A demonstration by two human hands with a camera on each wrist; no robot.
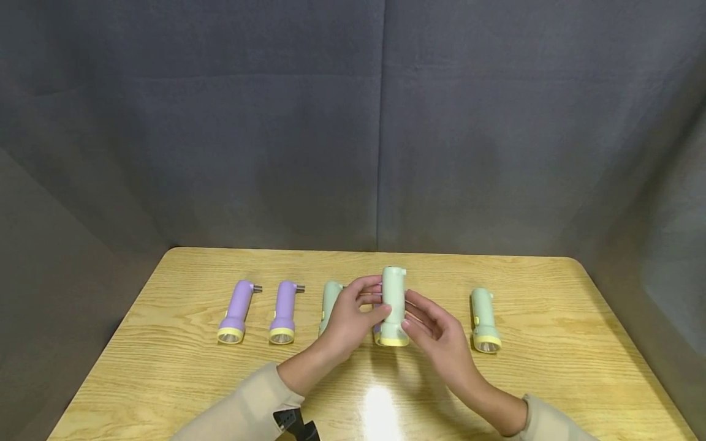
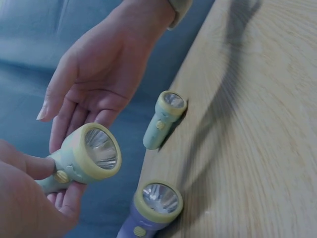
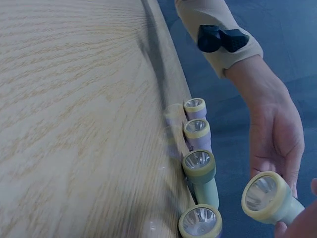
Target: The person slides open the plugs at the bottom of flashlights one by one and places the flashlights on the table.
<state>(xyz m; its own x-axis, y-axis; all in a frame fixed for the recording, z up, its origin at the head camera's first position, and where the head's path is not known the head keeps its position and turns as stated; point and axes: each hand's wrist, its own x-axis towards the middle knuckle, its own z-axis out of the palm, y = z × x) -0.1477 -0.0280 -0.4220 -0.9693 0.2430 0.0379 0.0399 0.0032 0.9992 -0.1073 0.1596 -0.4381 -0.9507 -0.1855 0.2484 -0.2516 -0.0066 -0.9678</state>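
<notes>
- While a green flashlight [image 1: 393, 306] is pinched by the left hand [image 1: 352, 315], the right hand [image 1: 445, 346] is held just beside it, fingers loosely spread.
- It is held above the surface [image 1: 165, 380], roughly midway between side edges.

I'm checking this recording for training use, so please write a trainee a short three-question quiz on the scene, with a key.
1. Multiple choice: what colour is the rim of the green flashlight held by the left hand?
A) Red
B) Yellow
C) Black

2. True or false: in the head view, the flashlight farthest right is purple.

3. Count: how many flashlights lie on the table?

Key:
1. B
2. False; it is green.
3. Five: three purple ones and two green ones.
</notes>
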